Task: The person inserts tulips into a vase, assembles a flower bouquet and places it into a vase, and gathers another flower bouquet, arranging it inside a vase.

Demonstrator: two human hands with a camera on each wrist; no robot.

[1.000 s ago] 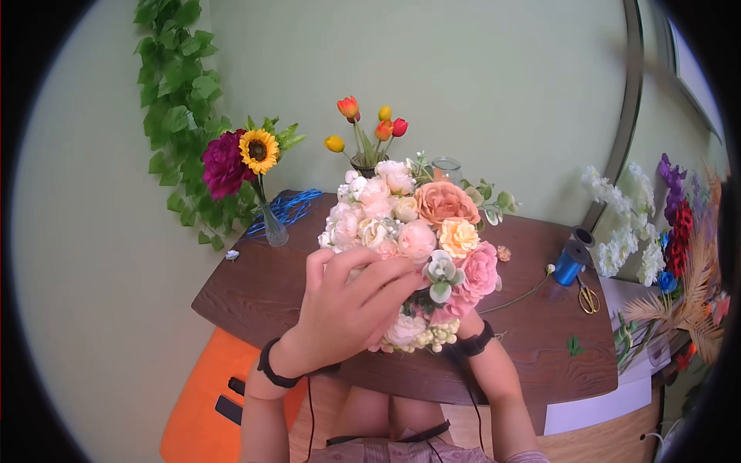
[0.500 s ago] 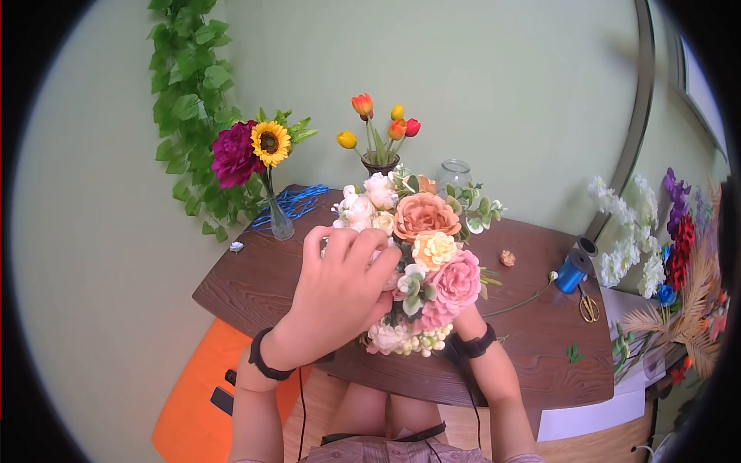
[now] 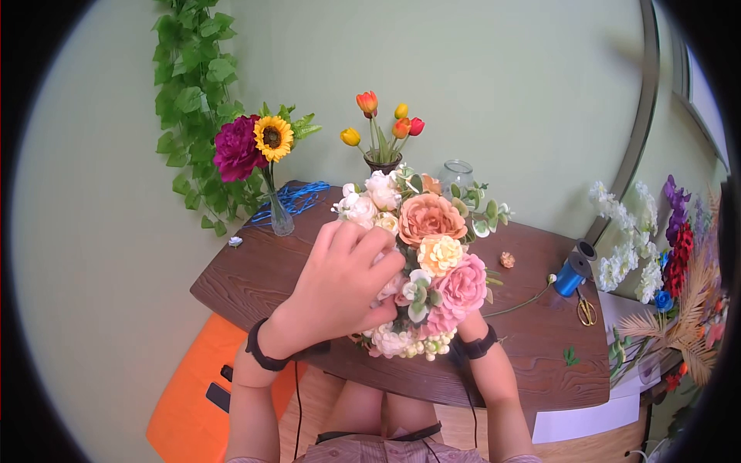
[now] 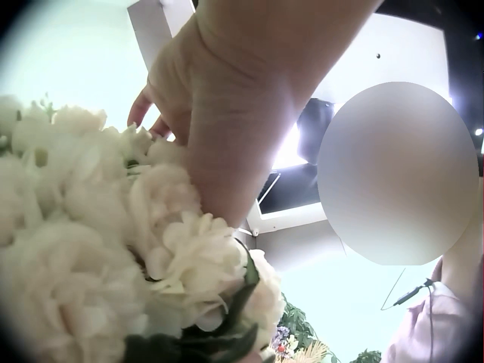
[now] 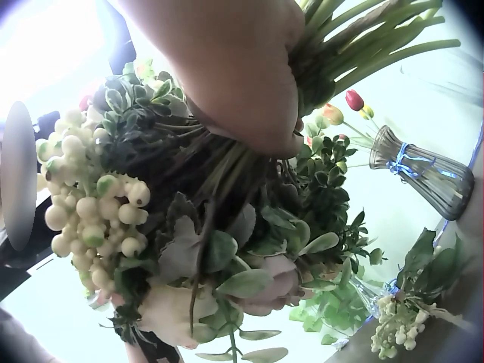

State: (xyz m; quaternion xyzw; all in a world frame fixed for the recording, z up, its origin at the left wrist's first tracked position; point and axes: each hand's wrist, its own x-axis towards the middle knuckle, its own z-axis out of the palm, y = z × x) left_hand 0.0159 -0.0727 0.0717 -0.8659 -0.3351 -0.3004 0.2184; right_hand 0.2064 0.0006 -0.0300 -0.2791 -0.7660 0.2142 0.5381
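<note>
A full bouquet of artificial flowers (image 3: 432, 220) is held upright over the table, with peach, yellow and pink blooms facing up. My right hand (image 5: 249, 98) grips its bundled green stems (image 5: 363, 38) from below; in the head view the blooms mostly hide that hand. My left hand (image 3: 336, 282) lies over the bouquet's left side, its fingers and thumb bent round a pale pink flower (image 3: 391, 287). In the left wrist view, cream blooms (image 4: 83, 280) fill the lower left, and some left fingertips are hidden behind petals. White berry sprigs (image 5: 94, 204) hang at the bouquet's edge.
Behind the bouquet stand a tulip vase (image 3: 383, 163), a glass jar (image 3: 457, 174) and a sunflower vase (image 3: 282, 220) beside blue ribbon (image 3: 309, 199). To the right lie a blue ribbon spool (image 3: 571, 276), scissors (image 3: 587, 312), a loose stem (image 3: 529, 302) and a small flower head (image 3: 507, 260).
My left hand has shifted left across the bouquet, and its fingers are more bent now. The bouquet has turned a little, showing more of the peach bloom and greenery. My right hand keeps its grip.
</note>
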